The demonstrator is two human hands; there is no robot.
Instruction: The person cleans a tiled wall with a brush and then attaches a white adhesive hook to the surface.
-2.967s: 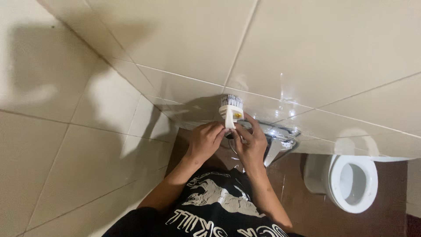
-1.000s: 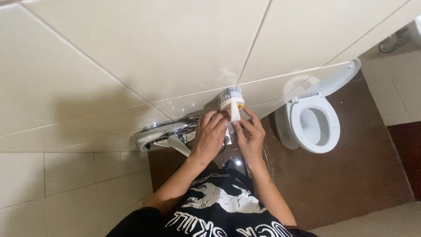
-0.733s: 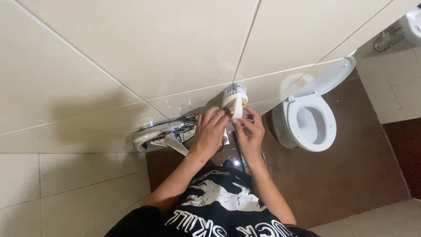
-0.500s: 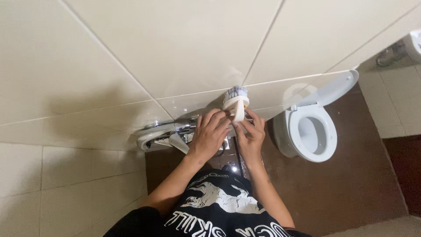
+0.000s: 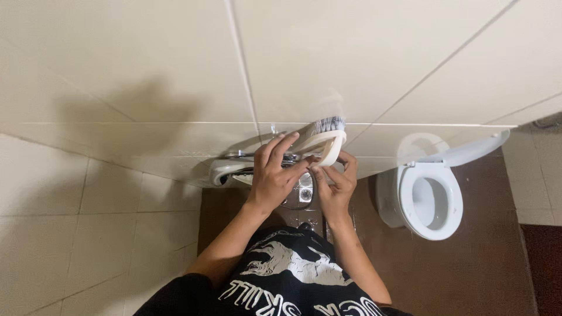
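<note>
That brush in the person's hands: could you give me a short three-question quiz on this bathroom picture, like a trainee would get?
1. True or false: both hands hold the white brush with its bristles against the tiled wall.
2. Which side of the picture shows the toilet: A left, B right?
3. What chrome fitting sits under the left hand?

Key
1. True; the right hand grips it too.
2. B, with its lid raised.
3. A wall tap.
</note>
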